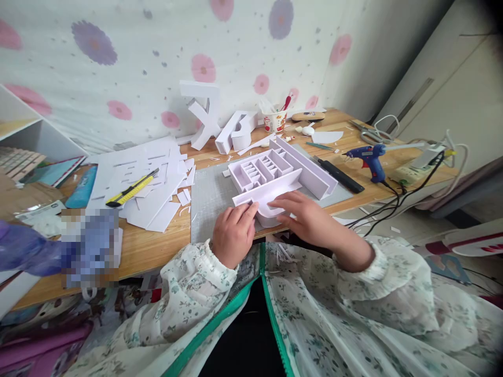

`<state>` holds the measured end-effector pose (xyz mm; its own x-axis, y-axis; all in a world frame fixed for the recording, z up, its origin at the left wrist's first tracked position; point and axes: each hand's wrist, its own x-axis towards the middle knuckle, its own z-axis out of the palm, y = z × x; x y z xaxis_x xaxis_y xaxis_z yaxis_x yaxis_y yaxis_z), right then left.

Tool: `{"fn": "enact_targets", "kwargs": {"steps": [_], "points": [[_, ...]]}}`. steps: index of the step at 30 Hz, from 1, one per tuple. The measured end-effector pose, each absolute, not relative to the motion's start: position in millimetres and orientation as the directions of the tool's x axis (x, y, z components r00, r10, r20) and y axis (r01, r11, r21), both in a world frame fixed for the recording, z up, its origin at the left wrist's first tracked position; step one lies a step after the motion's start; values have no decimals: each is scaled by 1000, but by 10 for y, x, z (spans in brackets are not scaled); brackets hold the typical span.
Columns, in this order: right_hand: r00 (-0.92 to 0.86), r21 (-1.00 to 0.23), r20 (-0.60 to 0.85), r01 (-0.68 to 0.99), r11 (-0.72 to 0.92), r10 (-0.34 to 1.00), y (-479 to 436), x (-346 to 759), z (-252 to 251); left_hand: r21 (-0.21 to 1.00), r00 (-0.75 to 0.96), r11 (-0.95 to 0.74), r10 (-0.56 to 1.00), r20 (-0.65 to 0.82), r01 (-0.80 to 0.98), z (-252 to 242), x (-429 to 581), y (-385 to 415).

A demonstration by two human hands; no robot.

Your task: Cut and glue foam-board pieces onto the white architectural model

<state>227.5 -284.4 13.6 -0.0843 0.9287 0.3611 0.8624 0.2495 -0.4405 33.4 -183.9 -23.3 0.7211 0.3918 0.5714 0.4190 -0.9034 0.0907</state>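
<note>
A white foam-board letter form [264,195] with raised walls and small inner compartments lies on the grey cutting mat [208,183] in front of me. My left hand [234,230] rests at its near left corner, fingers bent against the wall; whether they pinch a strip there cannot be made out. Over the curved near end is my right hand [304,213], its fingers stretched out and slightly apart, touching the rim of the curved wall. The part of the form beneath my fingers is hidden.
A blue glue gun [368,157] with cables stands at the right, near a black cutter [341,175]. Left are a yellow utility knife [132,189] and white sheets [161,212]. Finished white letters [204,118] and a paper cup [274,121] stand behind. Scissors [369,133] lie far right.
</note>
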Motion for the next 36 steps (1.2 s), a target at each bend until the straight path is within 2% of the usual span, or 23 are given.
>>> {"fn": "enact_targets", "kwargs": {"steps": [2, 5, 11, 15, 22, 30, 36], "points": [[-38, -537, 407, 798, 272, 913, -2917, 2464, 105, 75, 721, -902, 388, 574, 426, -238, 337, -1839], [20, -637, 349, 738, 222, 937, -2984, 2631, 1, 51, 710, -900, 376, 596, 434, -260, 351, -1842], [97, -694, 335, 698, 176, 937, -2934, 2559, -147, 22, 672, -881, 376, 638, 473, -311, 381, -1850], [112, -655, 388, 732, 189, 915, -2889, 2479, -163, 44, 660, -882, 383, 647, 469, -335, 389, -1852], [67, -454, 502, 869, 196, 862, -2852, 2430, -225, 72, 640, -884, 388, 663, 461, -361, 423, -1890], [52, -457, 517, 861, 224, 854, -2830, 2450, -261, 128, 603, -871, 427, 673, 474, -391, 478, -1955], [60, -487, 492, 846, 218, 868, -2848, 2415, -203, 98, 554, -844, 429, 714, 527, -431, 508, -1983]]}}
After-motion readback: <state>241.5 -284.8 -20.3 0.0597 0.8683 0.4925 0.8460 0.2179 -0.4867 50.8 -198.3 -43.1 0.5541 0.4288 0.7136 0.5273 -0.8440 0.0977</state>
